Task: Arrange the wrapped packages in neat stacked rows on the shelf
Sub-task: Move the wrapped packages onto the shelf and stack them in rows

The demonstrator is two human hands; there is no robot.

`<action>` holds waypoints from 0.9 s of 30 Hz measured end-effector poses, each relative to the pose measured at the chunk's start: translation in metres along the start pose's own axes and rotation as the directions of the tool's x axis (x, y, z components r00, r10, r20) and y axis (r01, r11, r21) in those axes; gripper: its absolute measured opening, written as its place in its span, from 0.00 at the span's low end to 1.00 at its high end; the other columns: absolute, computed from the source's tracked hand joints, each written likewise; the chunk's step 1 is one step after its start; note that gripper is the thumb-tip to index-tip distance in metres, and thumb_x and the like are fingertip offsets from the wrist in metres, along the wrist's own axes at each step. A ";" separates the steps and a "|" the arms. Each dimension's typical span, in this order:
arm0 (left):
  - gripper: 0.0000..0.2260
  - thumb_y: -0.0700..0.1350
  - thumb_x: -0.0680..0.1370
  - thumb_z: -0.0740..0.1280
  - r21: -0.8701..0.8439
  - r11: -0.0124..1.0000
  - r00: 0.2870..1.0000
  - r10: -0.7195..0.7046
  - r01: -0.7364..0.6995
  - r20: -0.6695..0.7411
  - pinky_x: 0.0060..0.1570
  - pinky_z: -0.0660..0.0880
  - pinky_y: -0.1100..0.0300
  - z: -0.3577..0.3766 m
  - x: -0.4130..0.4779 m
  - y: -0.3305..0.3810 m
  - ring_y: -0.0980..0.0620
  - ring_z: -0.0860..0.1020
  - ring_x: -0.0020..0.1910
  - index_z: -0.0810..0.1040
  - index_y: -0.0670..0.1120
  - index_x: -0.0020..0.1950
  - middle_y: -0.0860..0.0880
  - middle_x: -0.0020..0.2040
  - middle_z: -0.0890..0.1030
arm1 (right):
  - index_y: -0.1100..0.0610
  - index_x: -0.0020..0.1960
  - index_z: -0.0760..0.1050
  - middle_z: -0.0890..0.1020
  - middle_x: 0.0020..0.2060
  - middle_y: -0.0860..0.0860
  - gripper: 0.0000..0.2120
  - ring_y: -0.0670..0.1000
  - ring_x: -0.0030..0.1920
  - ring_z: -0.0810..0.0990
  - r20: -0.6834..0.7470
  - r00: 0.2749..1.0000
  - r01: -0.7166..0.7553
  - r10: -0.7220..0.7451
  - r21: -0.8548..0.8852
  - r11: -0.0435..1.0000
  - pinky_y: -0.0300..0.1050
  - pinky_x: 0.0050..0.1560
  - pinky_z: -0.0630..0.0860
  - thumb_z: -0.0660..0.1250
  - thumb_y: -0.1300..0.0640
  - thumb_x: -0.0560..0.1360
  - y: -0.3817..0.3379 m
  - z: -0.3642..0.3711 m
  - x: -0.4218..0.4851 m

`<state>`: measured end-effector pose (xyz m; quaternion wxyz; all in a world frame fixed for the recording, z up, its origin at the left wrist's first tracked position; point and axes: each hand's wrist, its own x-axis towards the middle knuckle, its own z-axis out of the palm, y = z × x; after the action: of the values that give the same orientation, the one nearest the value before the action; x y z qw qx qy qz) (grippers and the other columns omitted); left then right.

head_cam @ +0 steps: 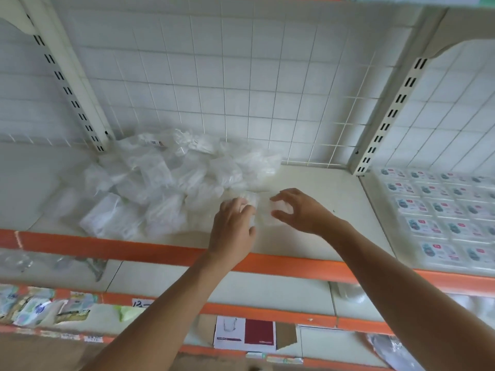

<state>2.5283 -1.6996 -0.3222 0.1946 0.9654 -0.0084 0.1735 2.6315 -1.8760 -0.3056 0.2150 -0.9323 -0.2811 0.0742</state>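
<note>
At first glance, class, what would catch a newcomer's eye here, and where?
A loose heap of clear plastic-wrapped white packages fills the left back of the cream shelf. At its front right, the left hand grips a small clear package while the right hand spreads open beside it. Neat rows of flat red-and-blue labelled packets cover the neighbouring shelf, far right.

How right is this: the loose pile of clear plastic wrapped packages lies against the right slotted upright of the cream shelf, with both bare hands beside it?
Only the side is wrong. The head view shows the pile of clear plastic wrapped packages against the left slotted upright of the cream shelf, with the left hand and right hand beside it.
</note>
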 end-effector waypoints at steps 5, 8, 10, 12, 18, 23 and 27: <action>0.10 0.38 0.73 0.68 -0.096 0.993 0.997 0.070 -0.068 0.014 0.52 0.74 0.51 0.007 -0.001 0.008 0.42 0.73 0.56 0.77 0.41 0.54 0.44 0.52 0.77 | 0.47 0.69 0.71 0.71 0.67 0.51 0.19 0.51 0.67 0.70 -0.032 0.989 -0.146 0.144 -0.067 0.987 0.48 0.67 0.67 0.63 0.51 0.79 0.002 -0.002 -0.026; 0.09 0.40 0.74 0.70 -0.184 0.983 1.000 0.022 -0.021 0.003 0.50 0.73 0.52 0.010 0.003 0.013 0.42 0.72 0.54 0.77 0.40 0.52 0.43 0.51 0.75 | 0.46 0.70 0.70 0.71 0.68 0.51 0.18 0.52 0.67 0.71 -0.058 0.966 -0.255 0.251 -0.076 0.964 0.50 0.66 0.68 0.60 0.53 0.80 -0.001 -0.003 -0.040; 0.08 0.40 0.72 0.72 -0.208 0.978 1.000 -0.028 0.025 -0.010 0.47 0.73 0.52 0.013 0.005 0.014 0.41 0.71 0.54 0.77 0.40 0.48 0.42 0.50 0.73 | 0.45 0.69 0.69 0.73 0.66 0.51 0.18 0.52 0.65 0.72 -0.096 0.947 -0.316 0.307 -0.101 0.943 0.48 0.63 0.70 0.59 0.49 0.80 -0.006 -0.002 -0.047; 0.09 0.39 0.71 0.73 -0.208 0.976 0.998 -0.069 0.067 -0.001 0.46 0.73 0.52 0.016 0.006 0.015 0.39 0.71 0.54 0.76 0.40 0.48 0.41 0.52 0.71 | 0.45 0.68 0.69 0.74 0.63 0.51 0.21 0.53 0.63 0.73 -0.131 0.931 -0.359 0.342 -0.145 0.922 0.49 0.58 0.70 0.61 0.40 0.77 -0.014 0.000 -0.050; 0.15 0.39 0.72 0.71 -0.223 0.971 0.995 -0.076 0.089 0.067 0.50 0.73 0.53 0.018 0.017 0.020 0.42 0.73 0.55 0.73 0.42 0.56 0.43 0.58 0.69 | 0.48 0.67 0.67 0.75 0.59 0.53 0.26 0.55 0.61 0.73 -0.170 0.916 -0.394 0.364 -0.205 0.896 0.48 0.52 0.72 0.68 0.40 0.73 -0.018 -0.001 -0.051; 0.16 0.35 0.70 0.69 -0.278 0.960 0.999 -0.018 0.028 0.039 0.53 0.71 0.52 0.023 0.028 0.045 0.41 0.71 0.57 0.74 0.40 0.57 0.42 0.57 0.73 | 0.51 0.67 0.69 0.75 0.61 0.54 0.22 0.57 0.61 0.71 -0.303 0.899 -0.359 0.317 -0.096 0.928 0.50 0.55 0.73 0.67 0.49 0.75 0.015 -0.023 -0.068; 0.16 0.34 0.68 0.69 -0.314 0.948 0.999 0.050 -0.047 0.002 0.54 0.70 0.53 0.036 0.041 0.078 0.41 0.71 0.56 0.75 0.40 0.55 0.42 0.55 0.73 | 0.52 0.65 0.71 0.75 0.61 0.55 0.21 0.59 0.61 0.72 -0.382 0.880 -0.338 0.282 -0.085 0.937 0.50 0.58 0.71 0.68 0.54 0.73 0.049 -0.043 -0.083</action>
<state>2.5721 -1.7833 -0.3101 0.3412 0.9225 -0.0606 0.1702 2.5984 -1.9745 -0.2873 0.1784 -0.9761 -0.0879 -0.0877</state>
